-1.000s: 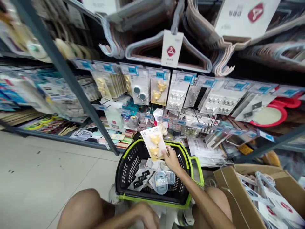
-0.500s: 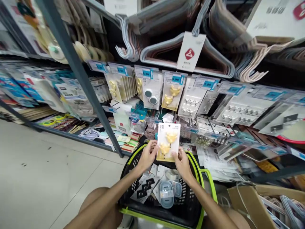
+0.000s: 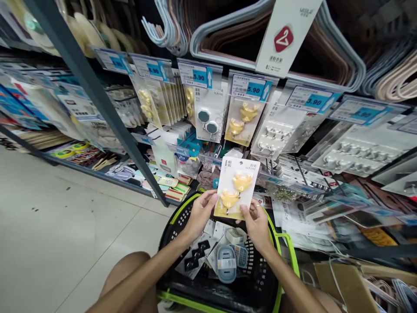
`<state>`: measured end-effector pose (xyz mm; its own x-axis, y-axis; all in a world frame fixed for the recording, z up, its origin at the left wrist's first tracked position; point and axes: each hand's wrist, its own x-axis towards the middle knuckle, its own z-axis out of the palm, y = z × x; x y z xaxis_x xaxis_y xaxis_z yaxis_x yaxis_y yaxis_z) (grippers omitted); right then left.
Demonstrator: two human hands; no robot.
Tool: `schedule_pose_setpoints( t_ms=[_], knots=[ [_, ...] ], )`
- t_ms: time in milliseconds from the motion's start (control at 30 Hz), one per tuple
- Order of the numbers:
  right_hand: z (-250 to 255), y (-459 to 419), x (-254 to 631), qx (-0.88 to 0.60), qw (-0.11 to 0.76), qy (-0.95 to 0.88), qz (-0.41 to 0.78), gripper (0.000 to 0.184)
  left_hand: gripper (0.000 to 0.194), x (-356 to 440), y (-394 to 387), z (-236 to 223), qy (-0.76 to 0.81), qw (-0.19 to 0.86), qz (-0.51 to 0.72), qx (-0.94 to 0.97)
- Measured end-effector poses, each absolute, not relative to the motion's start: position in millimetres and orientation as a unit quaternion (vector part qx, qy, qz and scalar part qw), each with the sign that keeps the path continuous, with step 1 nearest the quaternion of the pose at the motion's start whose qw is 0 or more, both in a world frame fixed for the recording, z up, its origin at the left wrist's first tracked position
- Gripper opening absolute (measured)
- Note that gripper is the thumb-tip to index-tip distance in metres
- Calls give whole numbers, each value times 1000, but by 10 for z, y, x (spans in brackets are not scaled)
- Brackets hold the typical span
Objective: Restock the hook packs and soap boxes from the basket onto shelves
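Observation:
A white and yellow card pack of two yellow wall hooks [image 3: 235,188] is held upright, slightly tilted, over the far rim of a black shopping basket [image 3: 224,292] with green edging. My left hand [image 3: 202,213] pinches its left edge. Closed on its lower right corner is my right hand [image 3: 256,219], thumb on the front and a ring on one finger. Below, inside the basket, lie a blue soap box [image 3: 226,264], a card with black hooks [image 3: 197,255] and other packs. A matching pack of yellow hooks [image 3: 243,119] hangs on the rack behind.
Price tags [image 3: 250,88] line the rack above several hanging hook packs. Clothes hangers [image 3: 228,34] hang higher up. A grey shelf post [image 3: 97,95] slants down at left, beside the tiled floor [image 3: 81,226]. An open cardboard box [image 3: 345,282] with hangers stands at right.
The hook pack has come a little nearer and tilted to the right, still in both hands. The view has moved closer to the rack.

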<state>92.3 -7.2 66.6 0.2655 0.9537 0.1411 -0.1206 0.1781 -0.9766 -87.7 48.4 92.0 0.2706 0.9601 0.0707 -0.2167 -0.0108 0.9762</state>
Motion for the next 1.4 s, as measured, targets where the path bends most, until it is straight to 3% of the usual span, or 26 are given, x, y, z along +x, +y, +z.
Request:
schedule_pose_setpoints(
  t_ms=[100,333,467,667,1033,1400],
  knots=[
    [875,64,975,-471,660,-441,385,39,42,-839,580,1066,346,581,482,558],
    [1688,704,960,-406,715,-479,306,43,41,-639,1151,1758,261,441,630,584],
    [1969,944,905,-395,735,-474,280,44,44,-610,1272,1871,218,415,665,582],
    [2083,1019,817,-401,735,-480,260,39,32,-625,1299,1886,206,387,689,578],
    [2096,999,856,-456,711,-493,211,33,40,-642,1376,1859,225,445,631,594],
    [2149,917,773,-442,722,-490,208,32,33,-698,1221,2006,231,402,657,595]
  ],
)
